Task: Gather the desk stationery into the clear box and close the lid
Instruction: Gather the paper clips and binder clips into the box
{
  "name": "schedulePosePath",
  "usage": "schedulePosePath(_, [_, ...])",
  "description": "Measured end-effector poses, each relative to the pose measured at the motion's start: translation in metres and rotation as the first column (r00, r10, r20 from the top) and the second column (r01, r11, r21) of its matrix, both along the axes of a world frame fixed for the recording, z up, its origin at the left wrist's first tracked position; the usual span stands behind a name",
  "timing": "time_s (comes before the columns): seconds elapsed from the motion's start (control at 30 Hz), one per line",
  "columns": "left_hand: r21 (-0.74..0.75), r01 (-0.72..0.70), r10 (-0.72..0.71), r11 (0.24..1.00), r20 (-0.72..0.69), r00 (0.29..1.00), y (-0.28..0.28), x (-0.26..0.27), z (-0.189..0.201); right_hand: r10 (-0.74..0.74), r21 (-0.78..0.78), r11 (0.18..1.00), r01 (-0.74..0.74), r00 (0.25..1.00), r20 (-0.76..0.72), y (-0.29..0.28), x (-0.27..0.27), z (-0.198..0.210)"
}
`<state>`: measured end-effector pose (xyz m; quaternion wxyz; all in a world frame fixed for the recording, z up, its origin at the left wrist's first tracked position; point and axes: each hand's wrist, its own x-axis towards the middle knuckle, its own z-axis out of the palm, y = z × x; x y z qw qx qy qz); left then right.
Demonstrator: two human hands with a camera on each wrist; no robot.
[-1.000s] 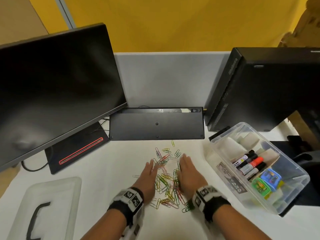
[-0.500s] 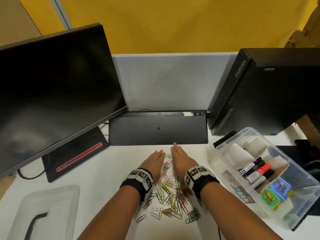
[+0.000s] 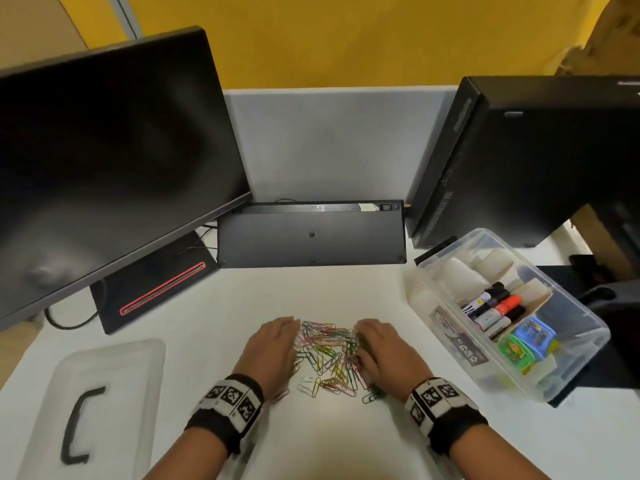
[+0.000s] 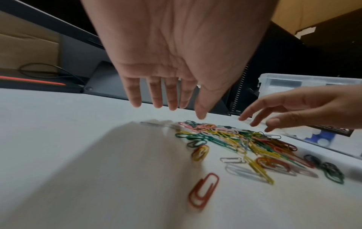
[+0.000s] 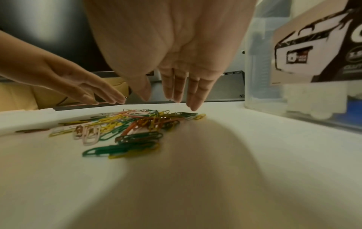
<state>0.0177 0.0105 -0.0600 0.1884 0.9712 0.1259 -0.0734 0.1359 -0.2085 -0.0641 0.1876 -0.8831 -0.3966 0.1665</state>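
Coloured wire paper clips (image 3: 329,358) now lie in a tighter heap on the white surface (image 3: 214,327) than they did a second ago, when they trailed up toward the flat black keyboard (image 3: 311,237) at 12 o'clock. Half a second ago both hands reached past the far end of the scatter, close together; now they have drawn back toward the person and parted. The left hand (image 3: 272,351) sits at 9 o'clock of the heap and the right hand (image 3: 388,351) at 3 o'clock, fingers straight and loosely spread, palms turned inward, neither one pinching or holding a clip. The wrist views show the fingertips (image 4: 172,105) just above the surface, so whether they touch it I cannot tell.

A few stragglers stay outside the heap at 6 o'clock, among them an orange clip (image 4: 203,192) and a dark green one (image 5: 117,148).

The clear plastic box (image 3: 585,344) stands open at 3 o'clock of the hands, well apart from the clips, already holding markers (image 3: 491,310) and small packets. Its translucent lid with the black handle (image 3: 97,403) lies at 9 o'clock.

The raking seems nearly done; scooping the heap up, carrying it to the box and fitting the lid are not yet done
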Motion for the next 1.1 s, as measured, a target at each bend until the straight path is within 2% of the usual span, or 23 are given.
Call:
schedulePosePath(0.13, [-0.063,-0.007,0.0,0.998,-0.101,0.995,0.003,-0.003,0.006,-0.053,-0.162,0.985,0.052,0.999,-0.002,0.004,0.006,-0.01])
schedulePosePath(0.3, [-0.078,0.069,-0.074,0.995,-0.057,0.996,-0.013,0.02,0.0,-0.002,-0.24,0.971,0.006,1.0,0.018,0.017,-0.009,-0.019])
schedulePosePath(0.47, [0.057,0.102,-0.099,0.993,-0.055,0.994,-0.028,0.029,-0.005,0.015,-0.144,0.99,0.005,0.99,0.139,0.022,-0.02,-0.024])
schedulePosePath(0.63, [0.102,0.098,-0.095,0.99,-0.034,0.995,-0.029,0.025,-0.002,-0.058,-0.082,0.995,0.065,0.995,0.082,0.02,-0.018,-0.027])
schedulePosePath(0.87, [0.149,0.153,-0.142,0.977,-0.082,0.987,-0.028,0.026,-0.002,-0.076,-0.043,0.996,0.081,0.993,0.095,0.023,-0.013,-0.02])
schedulePosePath(1.0, [0.143,0.151,-0.145,0.978,-0.052,0.988,-0.026,0.029,0.0,-0.162,0.031,0.986,0.163,0.986,-0.027,0.022,-0.006,-0.014])
schedulePosePath(1.1, [0.09,0.13,-0.127,0.987,-0.034,0.991,-0.02,0.031,0.0,-0.273,0.088,0.954,0.286,0.953,-0.129,0.018,-0.002,-0.004])
